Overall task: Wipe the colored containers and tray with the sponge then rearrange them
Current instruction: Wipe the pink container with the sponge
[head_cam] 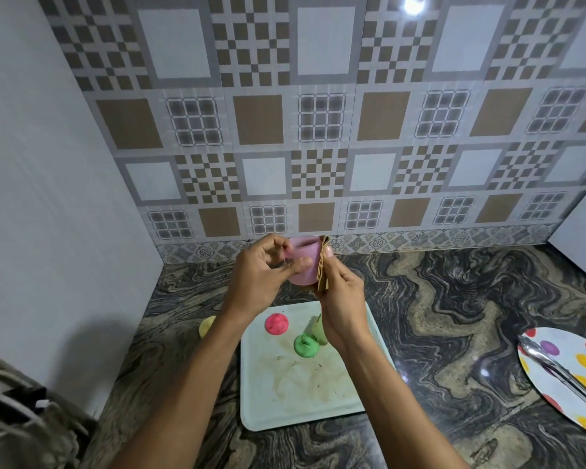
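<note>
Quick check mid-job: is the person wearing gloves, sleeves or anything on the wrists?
No gloves on the left hand or right hand, and no ring, watch or bracelet is visible. The left forearm and right forearm are uncovered down to the frame edge; no sleeve shows.

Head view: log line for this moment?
left hand: holds pink container | right hand: holds sponge against container side | tray: stained | red container, green container: on tray

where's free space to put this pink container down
Bare counter lies between the tray and the dotted plate, and behind the tray up to the wall. The tray's near half is bare but stained. Its far end is crowded: red container, green container.
</note>
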